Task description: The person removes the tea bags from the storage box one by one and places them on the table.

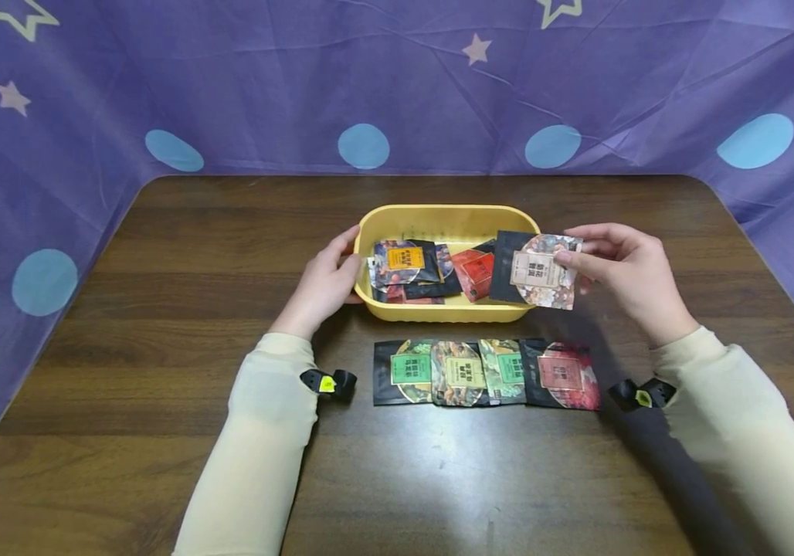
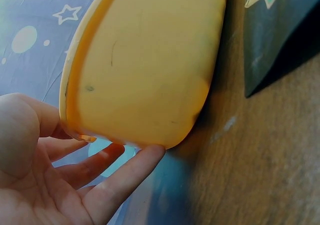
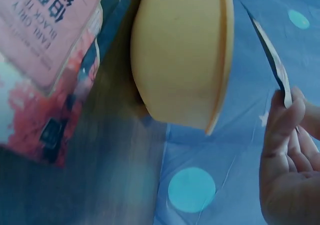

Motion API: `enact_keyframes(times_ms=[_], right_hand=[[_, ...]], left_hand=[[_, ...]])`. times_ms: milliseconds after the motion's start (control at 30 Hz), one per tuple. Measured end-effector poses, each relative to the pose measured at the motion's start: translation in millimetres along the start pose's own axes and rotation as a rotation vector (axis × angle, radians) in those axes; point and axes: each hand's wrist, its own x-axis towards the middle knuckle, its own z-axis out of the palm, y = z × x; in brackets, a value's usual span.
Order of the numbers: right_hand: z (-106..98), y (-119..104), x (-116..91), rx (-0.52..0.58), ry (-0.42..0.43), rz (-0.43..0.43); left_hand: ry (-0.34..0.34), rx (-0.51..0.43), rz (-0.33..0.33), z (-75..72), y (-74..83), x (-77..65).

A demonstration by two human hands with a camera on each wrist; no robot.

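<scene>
In the head view, my left hand holds the left end of a yellow plastic bin, thumb at the rim and fingers against the outer wall. My right hand pinches a black tea bag packet with a floral print and pale label between thumb and fingers. That packet is raised over the bin's right end; in the right wrist view the packet appears edge-on, above the rim. Inside the bin lie several packets, among them an orange-labelled packet and a red packet.
In front of the bin, a row of overlapping packets lies on the wooden table: a green-labelled packet, a yellow-labelled packet, a light green packet and a red-pink packet. A purple curtain hangs behind.
</scene>
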Motion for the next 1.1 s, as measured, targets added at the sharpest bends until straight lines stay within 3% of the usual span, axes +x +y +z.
enact_keyframes(times_ms=[333,433,667,1100], right_hand=[[-23.7,16.5,-15.9,0.075,-0.125,0.155],[-29.0,21.7,-21.7,0.037,-0.155,0.173],[-40.2,34.5,-32.0,0.119,-0.249,0.207],[-60.0,56.2,-45.6,-0.018,-0.35,0.297]], left_hand=[[0.002,0.008,-0.006,0.3,0.9,-0.4],[0.002,0.007,-0.005,0.4,1.1,-0.9],[0.0,0.0,-0.01,0.8,0.1,-0.9],[0.001,0.001,-0.018,1.0,2.2,-1.5]])
